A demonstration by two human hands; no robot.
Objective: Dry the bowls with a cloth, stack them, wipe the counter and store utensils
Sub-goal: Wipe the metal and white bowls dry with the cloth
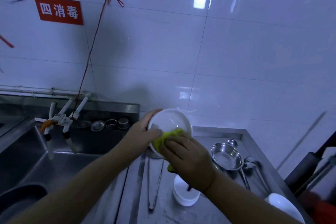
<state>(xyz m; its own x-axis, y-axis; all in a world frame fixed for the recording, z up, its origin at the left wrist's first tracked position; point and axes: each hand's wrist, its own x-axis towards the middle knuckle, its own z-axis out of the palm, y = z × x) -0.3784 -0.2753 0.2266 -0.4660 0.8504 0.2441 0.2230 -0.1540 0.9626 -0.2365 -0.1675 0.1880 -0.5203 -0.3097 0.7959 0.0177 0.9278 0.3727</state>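
Note:
My left hand [145, 132] grips a white bowl [171, 121] by its left rim and holds it tilted above the steel counter [203, 211]. My right hand [187, 158] presses a yellow-green cloth [163, 139] against the bowl's lower inside edge, fingers curled round the cloth. Below my right wrist a stack of white bowls [184, 194] stands on the counter. Another white bowl [283, 205] sits at the counter's right front. Metal tongs [154, 183] lie left of the stack. A steel bowl [227, 156] and ladles [251, 166] lie to the right.
A deep steel sink [54, 162] lies to the left, with taps [63, 125] and strainer parts [109, 123] on its back ledge. A dark pan [20, 196] sits in the sink. A dark rolling pin [305, 165] and containers crowd the right edge.

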